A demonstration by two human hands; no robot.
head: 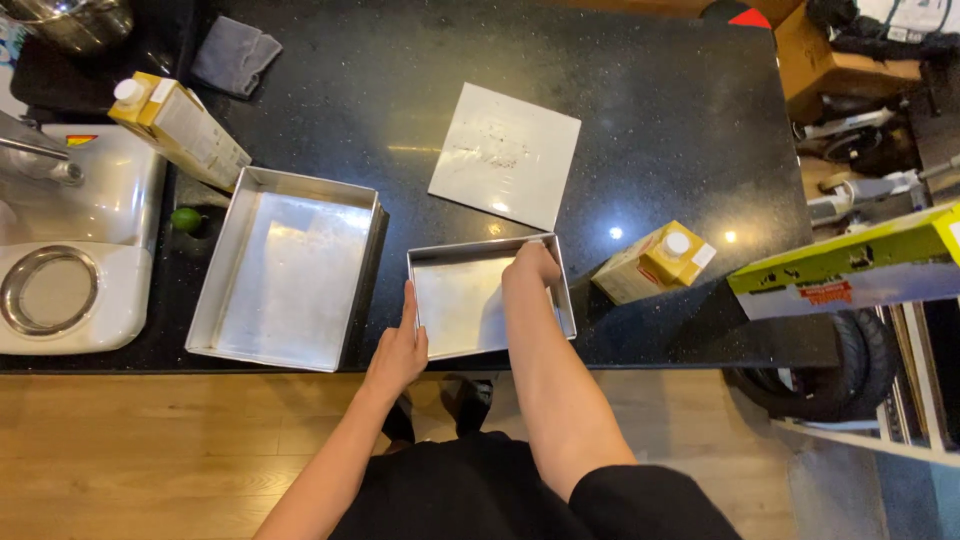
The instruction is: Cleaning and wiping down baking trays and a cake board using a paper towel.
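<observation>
A small square metal baking pan (455,305) sits on the black counter near its front edge. My left hand (398,345) rests flat against the pan's left wall, fingers straight. My right hand (532,265) reaches across the pan and grips its far rim near the right corner. A flat square metal plate (505,153) lies just beyond the pan. To the left stands a larger rectangular metal pan (285,265), empty.
One yellow carton (655,262) lies to the right of the small pan; another (180,125) is at the back left. A lime (187,218), a white stand mixer (70,250), a grey cloth (236,55) and a steel bowl (75,20) crowd the left.
</observation>
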